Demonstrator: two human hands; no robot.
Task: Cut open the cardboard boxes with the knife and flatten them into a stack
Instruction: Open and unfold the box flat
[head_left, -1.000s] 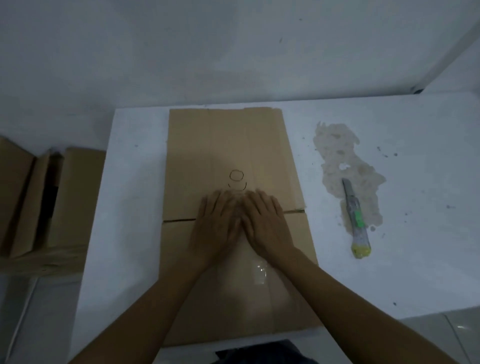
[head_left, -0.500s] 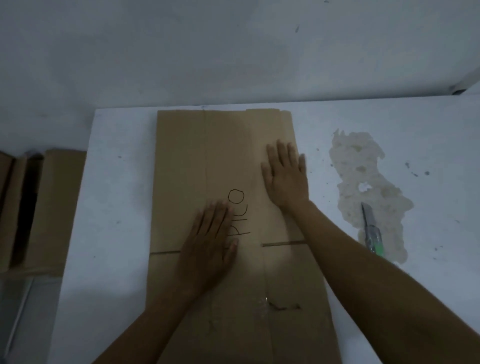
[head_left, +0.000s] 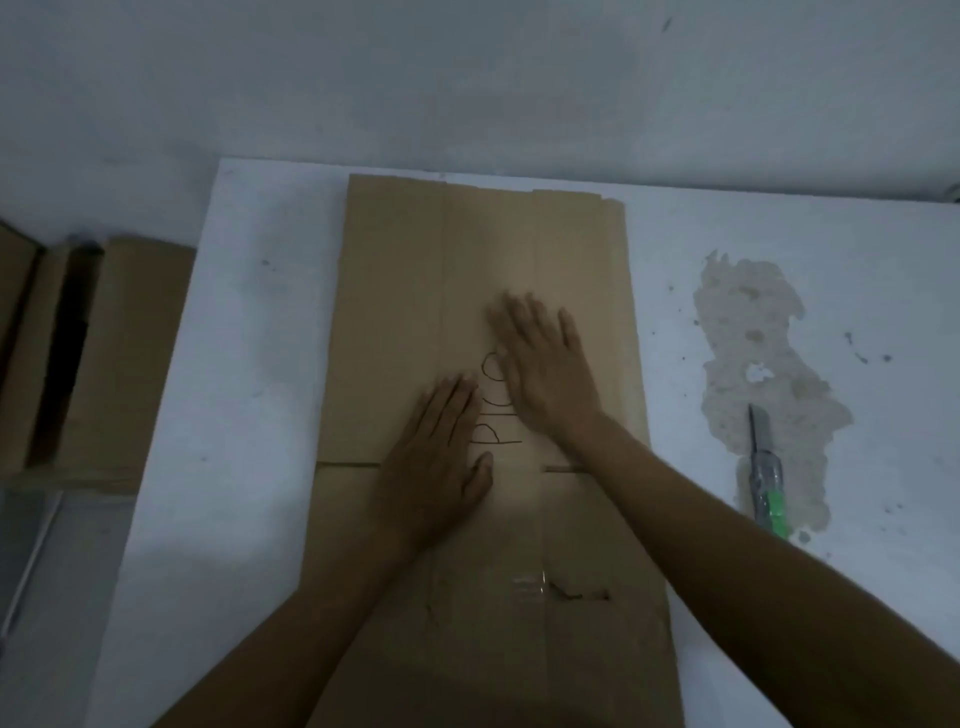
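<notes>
Flattened cardboard box (head_left: 467, 312) lies lengthwise down the middle of the white worktop (head_left: 234, 364), long axis running 12 to 6. Your left hand (head_left: 436, 462) and right hand (head_left: 545, 364) both rest palm-down on it near centre, fingers (head_left: 452, 400) straight and spread, gripping nothing; the right hand is blurred, so its exact contact is hard to read. The knife (head_left: 763, 467) lies at 3 o'clock from the box, well apart, on a worn patch (head_left: 753, 338), with its blade apparently out and pointing to 12. Risks, as a judgement: your right forearm passes close by that blade, so a wide sweep could catch it or knock it off the worktop. The card may spring up at the creases once you lift off, and the tape remnant (head_left: 527, 587) toward 6 may hold a flap. Unflattened boxes (head_left: 104, 353) wait at 9 o'clock, off the worktop. Writing: hand-drawn letters between your hands read roughly "PICO", turned sideways; no printed brand is visible.
</notes>
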